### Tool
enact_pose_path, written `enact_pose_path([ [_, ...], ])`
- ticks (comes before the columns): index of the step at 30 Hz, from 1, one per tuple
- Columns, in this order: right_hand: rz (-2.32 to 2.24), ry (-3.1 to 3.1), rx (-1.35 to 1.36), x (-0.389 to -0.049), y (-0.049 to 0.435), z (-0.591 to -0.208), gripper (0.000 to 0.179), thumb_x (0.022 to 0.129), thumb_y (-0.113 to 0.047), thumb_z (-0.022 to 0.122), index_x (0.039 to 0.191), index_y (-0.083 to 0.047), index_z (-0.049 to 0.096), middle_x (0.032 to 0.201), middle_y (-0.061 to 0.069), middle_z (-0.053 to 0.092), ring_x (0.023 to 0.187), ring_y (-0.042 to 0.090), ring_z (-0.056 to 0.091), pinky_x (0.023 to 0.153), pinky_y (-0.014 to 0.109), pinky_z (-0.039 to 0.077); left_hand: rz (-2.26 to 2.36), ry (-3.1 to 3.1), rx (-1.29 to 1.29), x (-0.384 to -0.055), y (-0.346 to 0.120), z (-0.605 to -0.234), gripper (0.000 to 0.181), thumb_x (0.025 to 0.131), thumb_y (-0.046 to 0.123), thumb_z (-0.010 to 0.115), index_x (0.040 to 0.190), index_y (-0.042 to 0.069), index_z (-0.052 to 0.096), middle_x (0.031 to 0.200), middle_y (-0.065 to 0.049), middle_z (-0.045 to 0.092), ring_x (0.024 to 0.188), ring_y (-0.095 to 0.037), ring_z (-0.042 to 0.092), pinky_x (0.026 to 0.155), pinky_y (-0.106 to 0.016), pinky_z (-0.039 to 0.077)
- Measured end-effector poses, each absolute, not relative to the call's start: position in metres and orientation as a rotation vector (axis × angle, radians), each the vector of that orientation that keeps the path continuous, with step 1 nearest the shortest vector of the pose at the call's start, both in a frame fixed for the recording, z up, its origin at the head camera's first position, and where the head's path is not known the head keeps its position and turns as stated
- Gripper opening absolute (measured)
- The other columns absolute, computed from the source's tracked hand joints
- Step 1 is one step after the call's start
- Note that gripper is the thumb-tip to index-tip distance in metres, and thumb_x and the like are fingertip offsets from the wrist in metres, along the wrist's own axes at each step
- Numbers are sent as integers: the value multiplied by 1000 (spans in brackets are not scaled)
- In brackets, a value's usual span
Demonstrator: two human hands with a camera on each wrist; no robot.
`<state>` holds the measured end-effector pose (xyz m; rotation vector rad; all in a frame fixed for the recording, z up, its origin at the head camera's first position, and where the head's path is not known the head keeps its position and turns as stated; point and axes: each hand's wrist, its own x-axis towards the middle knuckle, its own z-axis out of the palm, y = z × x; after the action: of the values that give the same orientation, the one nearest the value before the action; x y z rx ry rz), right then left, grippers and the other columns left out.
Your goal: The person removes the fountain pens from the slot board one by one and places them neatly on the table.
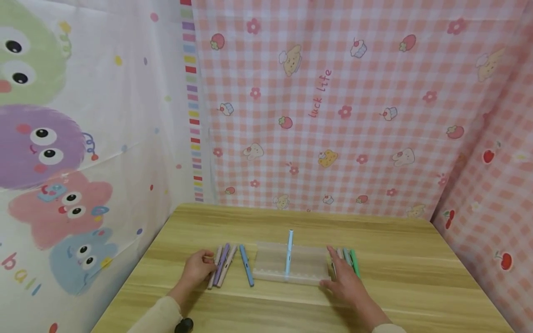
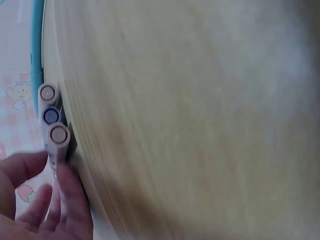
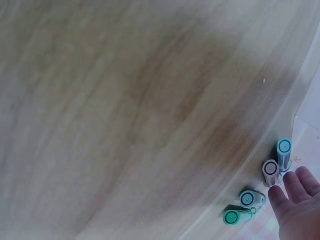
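Note:
My left hand point(image 1: 197, 268) is at the left group of pens, its thumb and fingertips pinching the outer greyish-beige pen point(image 2: 59, 137). Beside that pen lie a purple pen point(image 1: 221, 264) and another beige pen point(image 1: 227, 266). A blue pen point(image 1: 246, 266) is a little apart, left of a translucent pen rack point(image 1: 266, 259) with a scalloped front edge. One light blue pen point(image 1: 289, 254) lies across the rack. My right hand point(image 1: 345, 280), fingers extended, is at the rack's right end, near a pinkish pen point(image 3: 270, 169); contact is unclear.
On the right lie a green pen point(image 1: 355, 262), a grey-green pen point(image 3: 248, 199) and a light teal-capped pen point(image 3: 284, 147). A small black object point(image 1: 184, 325) is by the left sleeve. Printed curtains point(image 1: 333, 129) border the wooden table point(image 1: 399, 277) behind and at both sides.

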<state>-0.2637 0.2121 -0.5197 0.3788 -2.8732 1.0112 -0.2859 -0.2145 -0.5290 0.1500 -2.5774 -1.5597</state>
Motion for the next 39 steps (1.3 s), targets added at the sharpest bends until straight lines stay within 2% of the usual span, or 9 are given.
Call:
enact_pose_path([
  [3, 1014, -2870, 376, -264, 212, -520, 99, 82, -18, 82, 157, -8, 18, 148, 31, 38, 135, 51, 34, 102, 65, 35, -1432, -2582, 146, -286, -212, -529, 31, 77, -5, 70, 107, -11, 63, 83, -11, 65, 73, -20, 61, 62, -32, 51],
  [9, 1033, -2862, 376, -264, 212, -521, 99, 82, -17, 82, 157, -9, 18, 148, 31, 38, 135, 51, 34, 103, 65, 34, -1303, -2581, 140, -287, -191, -525, 37, 83, 4, 74, 116, -7, 64, 100, -17, 64, 90, -29, 63, 75, -42, 52],
  [11, 1042, -2859, 379, -264, 212, -521, 99, 82, -17, 82, 157, -8, 18, 147, 31, 39, 135, 51, 34, 103, 65, 34, -1303, -2552, 106, -287, -179, -522, 38, 81, 3, 76, 116, -8, 64, 102, -21, 63, 90, -31, 62, 76, -43, 52],
  [16, 1044, -2852, 387, -265, 212, -522, 98, 82, -17, 82, 157, -7, 19, 147, 32, 39, 134, 51, 36, 103, 65, 35, -1413, -2449, 19, -282, -149, -520, 37, 79, 0, 77, 113, -10, 64, 100, -22, 61, 85, -28, 58, 73, -36, 50],
  [22, 1035, -2835, 404, -266, 212, -522, 99, 81, -17, 82, 157, -7, 19, 146, 31, 40, 134, 50, 36, 103, 64, 34, -1456, -2426, -13, -273, -124, -526, 37, 76, -5, 77, 110, -10, 63, 98, -18, 63, 85, -26, 60, 73, -36, 52],
  [26, 1039, -2836, 409, -266, 212, -521, 99, 82, -16, 82, 157, -8, 18, 147, 31, 40, 134, 51, 36, 102, 65, 35, -1398, -2440, -10, -273, -118, -531, 38, 74, -7, 78, 109, -11, 64, 94, -17, 63, 85, -28, 62, 73, -39, 53],
  [35, 1001, -2858, 389, -265, 212, -520, 99, 81, -16, 82, 157, -8, 18, 147, 33, 39, 133, 52, 36, 101, 64, 36, -1370, -2484, 5, -278, -116, -538, 36, 67, -8, 80, 100, -7, 65, 85, -12, 59, 74, -18, 55, 66, -33, 49],
  [39, 1012, -2850, 402, -266, 213, -522, 99, 81, -17, 83, 156, -8, 19, 145, 34, 40, 133, 52, 37, 101, 65, 37, -1351, -2492, -1, -277, -117, -539, 37, 65, -9, 80, 99, -6, 65, 85, -11, 60, 76, -20, 54, 68, -35, 48],
])
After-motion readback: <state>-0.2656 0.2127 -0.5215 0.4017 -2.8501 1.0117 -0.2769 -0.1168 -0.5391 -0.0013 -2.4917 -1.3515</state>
